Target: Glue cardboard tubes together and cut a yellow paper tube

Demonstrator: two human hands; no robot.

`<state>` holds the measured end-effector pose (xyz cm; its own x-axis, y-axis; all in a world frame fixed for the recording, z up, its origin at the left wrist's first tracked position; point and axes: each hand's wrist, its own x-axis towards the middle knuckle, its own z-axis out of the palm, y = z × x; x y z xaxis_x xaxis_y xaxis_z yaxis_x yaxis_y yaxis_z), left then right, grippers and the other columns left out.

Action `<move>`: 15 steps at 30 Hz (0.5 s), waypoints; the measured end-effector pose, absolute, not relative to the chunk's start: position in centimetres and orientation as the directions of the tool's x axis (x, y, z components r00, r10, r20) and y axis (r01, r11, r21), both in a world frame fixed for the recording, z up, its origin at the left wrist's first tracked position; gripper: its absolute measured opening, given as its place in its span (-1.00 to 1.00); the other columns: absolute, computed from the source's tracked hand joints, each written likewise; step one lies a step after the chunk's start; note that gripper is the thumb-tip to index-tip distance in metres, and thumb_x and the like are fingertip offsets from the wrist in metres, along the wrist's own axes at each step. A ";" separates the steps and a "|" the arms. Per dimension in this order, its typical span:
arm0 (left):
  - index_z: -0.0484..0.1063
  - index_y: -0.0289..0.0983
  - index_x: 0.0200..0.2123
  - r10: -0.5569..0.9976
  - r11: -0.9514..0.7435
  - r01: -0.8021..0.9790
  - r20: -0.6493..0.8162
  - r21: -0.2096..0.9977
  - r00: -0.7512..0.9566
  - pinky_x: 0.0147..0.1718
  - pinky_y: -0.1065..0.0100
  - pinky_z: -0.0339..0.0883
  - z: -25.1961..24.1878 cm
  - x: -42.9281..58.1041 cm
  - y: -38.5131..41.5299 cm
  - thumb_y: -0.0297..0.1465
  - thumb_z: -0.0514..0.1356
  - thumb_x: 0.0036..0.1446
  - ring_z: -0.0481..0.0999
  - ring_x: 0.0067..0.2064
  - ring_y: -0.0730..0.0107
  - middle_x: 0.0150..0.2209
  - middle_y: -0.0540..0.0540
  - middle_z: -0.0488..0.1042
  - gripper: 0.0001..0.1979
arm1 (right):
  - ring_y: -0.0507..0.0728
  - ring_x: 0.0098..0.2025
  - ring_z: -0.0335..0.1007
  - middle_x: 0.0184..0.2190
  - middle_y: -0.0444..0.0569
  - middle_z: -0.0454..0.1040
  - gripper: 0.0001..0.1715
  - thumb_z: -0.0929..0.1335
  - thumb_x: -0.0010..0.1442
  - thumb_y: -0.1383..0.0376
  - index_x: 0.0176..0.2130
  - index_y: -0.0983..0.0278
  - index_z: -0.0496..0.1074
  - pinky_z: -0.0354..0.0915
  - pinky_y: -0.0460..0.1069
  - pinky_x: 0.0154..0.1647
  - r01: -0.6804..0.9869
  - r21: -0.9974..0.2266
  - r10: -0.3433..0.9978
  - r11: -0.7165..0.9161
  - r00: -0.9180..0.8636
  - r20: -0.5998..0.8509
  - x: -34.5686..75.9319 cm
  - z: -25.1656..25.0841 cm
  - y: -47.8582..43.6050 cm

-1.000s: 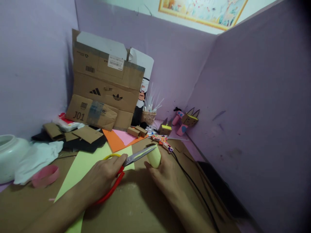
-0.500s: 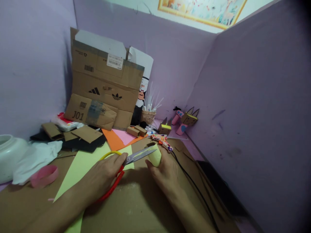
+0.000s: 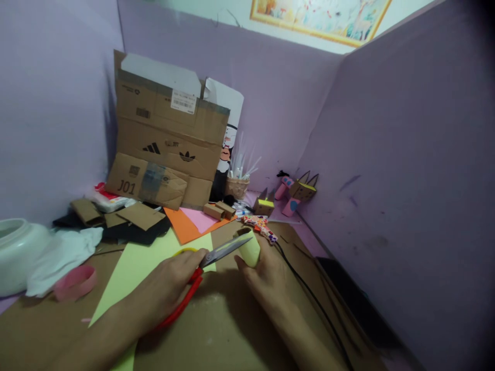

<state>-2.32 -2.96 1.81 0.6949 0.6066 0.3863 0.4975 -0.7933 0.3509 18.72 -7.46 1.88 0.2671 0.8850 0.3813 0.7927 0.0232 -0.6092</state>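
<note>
Centrally, a short pale-yellow tube with a brown inner wall (image 3: 251, 251) is held up above the brown table (image 3: 216, 330), its open end tipped toward the scissors. It is gripped by the right hand (image 3: 267, 275), whose fingers are wrapped around its far side, with the thumb set at the near edge. At its opening, the grey blades of a pair of scissors with red and yellow handles (image 3: 228, 250) are placed; whether the tube is touched by them cannot be told. The handles are clasped by the left hand (image 3: 174, 273), its fingers closed around them. Beneath the left forearm, a large pale-yellow paper sheet (image 3: 149, 252) is spread, and beyond it an orange paper sheet (image 3: 183, 229) is partly covered by a pink paper sheet (image 3: 197, 219). Just beyond the tube, a multicoloured patterned glue gun (image 3: 257, 223) is laid, with a black cable (image 3: 309, 293) trailed past the right hand. Farther left, a pink ring-shaped band (image 3: 75, 284) is set near a glossy white round jar (image 3: 21, 257). Against the back wall, a flattened brown cardboard box (image 3: 172, 131) is propped.
</note>
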 end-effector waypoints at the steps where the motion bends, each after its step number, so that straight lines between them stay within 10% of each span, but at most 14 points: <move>1: 0.25 -0.20 -0.04 0.614 -0.786 0.499 0.360 0.366 0.703 -0.28 0.38 0.33 2.0 -2.3 -3.1 -0.54 -0.03 0.15 0.42 -0.28 0.35 -0.28 -0.07 0.43 -0.68 | 0.26 -0.20 0.45 -0.25 0.00 0.53 -0.53 0.36 0.03 0.31 -0.02 0.20 0.34 0.24 0.04 -0.27 0.799 -0.601 0.884 0.020 0.267 0.384 18.8 1.8 -7.4; 15: 0.27 -0.22 -0.07 0.659 -0.751 0.576 0.325 0.322 0.678 -0.26 0.29 0.35 1.8 -2.2 -2.9 -0.51 -0.06 0.16 0.45 -0.26 0.27 -0.30 -0.10 0.43 -0.71 | 0.32 -0.18 0.46 -0.20 0.01 0.54 -0.51 0.38 0.02 0.31 -0.01 0.17 0.33 0.25 0.07 -0.29 0.816 -0.578 0.885 0.001 0.268 0.380 18.3 1.3 -7.5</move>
